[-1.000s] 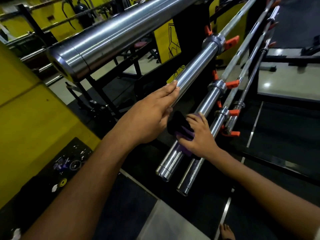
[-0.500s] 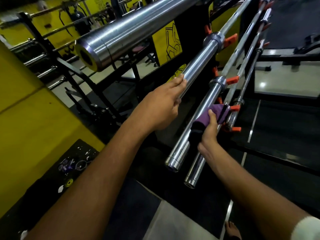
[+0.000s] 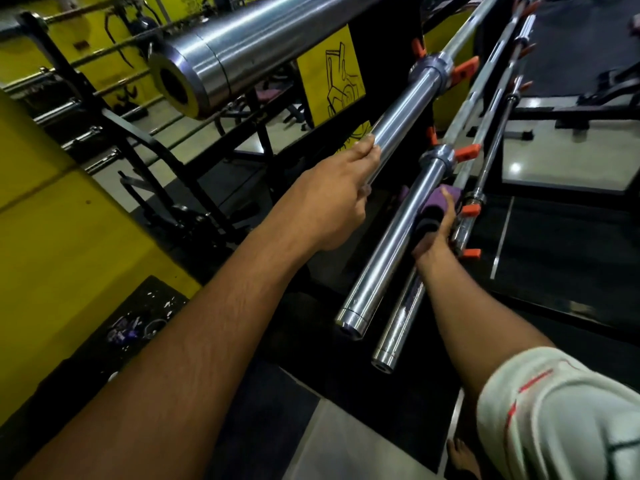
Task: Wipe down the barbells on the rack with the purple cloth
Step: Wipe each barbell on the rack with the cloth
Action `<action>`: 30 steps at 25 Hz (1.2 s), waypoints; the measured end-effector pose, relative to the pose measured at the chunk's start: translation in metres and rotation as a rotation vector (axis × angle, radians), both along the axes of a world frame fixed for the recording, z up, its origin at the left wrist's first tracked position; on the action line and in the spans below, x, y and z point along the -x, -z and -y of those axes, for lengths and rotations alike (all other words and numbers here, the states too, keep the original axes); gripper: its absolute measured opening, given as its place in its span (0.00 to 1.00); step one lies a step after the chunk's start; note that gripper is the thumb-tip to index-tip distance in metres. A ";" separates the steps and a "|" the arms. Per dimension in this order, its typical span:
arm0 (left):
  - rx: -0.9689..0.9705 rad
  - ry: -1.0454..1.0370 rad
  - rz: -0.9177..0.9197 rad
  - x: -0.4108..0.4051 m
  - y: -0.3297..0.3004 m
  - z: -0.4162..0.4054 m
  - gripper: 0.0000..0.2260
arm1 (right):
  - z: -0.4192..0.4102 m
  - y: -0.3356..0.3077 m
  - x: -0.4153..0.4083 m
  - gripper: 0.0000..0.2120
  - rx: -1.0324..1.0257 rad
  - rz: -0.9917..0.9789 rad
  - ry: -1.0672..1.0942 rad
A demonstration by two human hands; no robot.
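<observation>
The tall black metal rack point(image 3: 381, 64) holds long, round, shiny steel barbells point(image 3: 391, 233) on little orange pegs point(image 3: 465, 152), one bar above another, and they look hard, smooth and slippery. The wiping step looks under way: the left hand point(image 3: 337, 199) grips one bar's thick sleeve to steady it, while the right hand point(image 3: 434, 233) presses the soft purple cloth point(image 3: 547, 202) around a lower bar, up near its collar. Next, I think the cloth must slide along that bar with a firm squeeze.
</observation>
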State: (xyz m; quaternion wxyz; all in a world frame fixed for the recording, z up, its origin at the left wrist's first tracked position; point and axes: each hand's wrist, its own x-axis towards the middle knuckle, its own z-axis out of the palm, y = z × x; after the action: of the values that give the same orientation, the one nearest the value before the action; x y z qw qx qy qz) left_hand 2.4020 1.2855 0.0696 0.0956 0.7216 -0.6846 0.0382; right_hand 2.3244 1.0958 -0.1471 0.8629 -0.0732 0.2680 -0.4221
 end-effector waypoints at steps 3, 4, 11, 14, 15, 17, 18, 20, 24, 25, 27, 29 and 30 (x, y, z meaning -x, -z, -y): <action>0.020 -0.003 0.004 0.000 0.001 0.001 0.25 | -0.045 0.003 -0.005 0.32 0.036 0.189 -0.080; 0.023 -0.003 0.007 0.000 0.001 0.002 0.25 | -0.063 0.010 -0.006 0.32 0.046 0.213 -0.100; 0.023 0.002 -0.001 -0.002 0.002 0.003 0.26 | 0.003 -0.012 0.004 0.17 0.162 -0.109 -0.057; 0.022 -0.002 -0.016 -0.003 0.002 0.002 0.26 | 0.020 -0.016 0.007 0.16 0.168 -0.184 -0.059; 0.024 -0.004 -0.015 -0.002 0.002 0.001 0.26 | 0.005 -0.013 0.007 0.19 0.143 -0.136 -0.072; 0.028 -0.005 -0.024 0.000 0.000 -0.001 0.26 | -0.043 -0.008 0.008 0.25 0.079 -0.051 -0.095; 0.033 -0.002 -0.025 0.000 0.000 -0.001 0.26 | -0.070 -0.005 0.009 0.27 0.051 -0.010 -0.122; 0.034 -0.005 -0.022 0.000 -0.002 -0.001 0.25 | -0.125 -0.006 0.010 0.30 -0.023 0.028 -0.178; 0.021 -0.006 -0.029 0.000 0.000 -0.001 0.26 | -0.207 -0.017 0.014 0.31 -0.102 0.031 -0.261; 0.026 -0.003 -0.033 -0.001 0.000 -0.002 0.26 | -0.219 -0.020 0.014 0.31 -0.112 0.037 -0.279; 0.027 0.002 -0.046 -0.001 -0.001 -0.002 0.25 | -0.229 -0.024 0.018 0.32 -0.126 0.020 -0.295; 0.028 0.005 -0.052 -0.001 0.000 -0.002 0.26 | -0.232 -0.026 0.025 0.31 -0.114 -0.042 -0.362; 0.031 0.006 -0.055 -0.001 0.001 -0.002 0.26 | -0.235 -0.030 0.032 0.30 -0.106 -0.070 -0.408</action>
State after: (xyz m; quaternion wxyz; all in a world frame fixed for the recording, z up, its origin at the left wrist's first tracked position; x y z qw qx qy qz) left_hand 2.4026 1.2871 0.0685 0.1258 0.7186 -0.6833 0.0286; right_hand 2.2926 1.3305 -0.1168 0.9233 -0.0952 0.2991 -0.2214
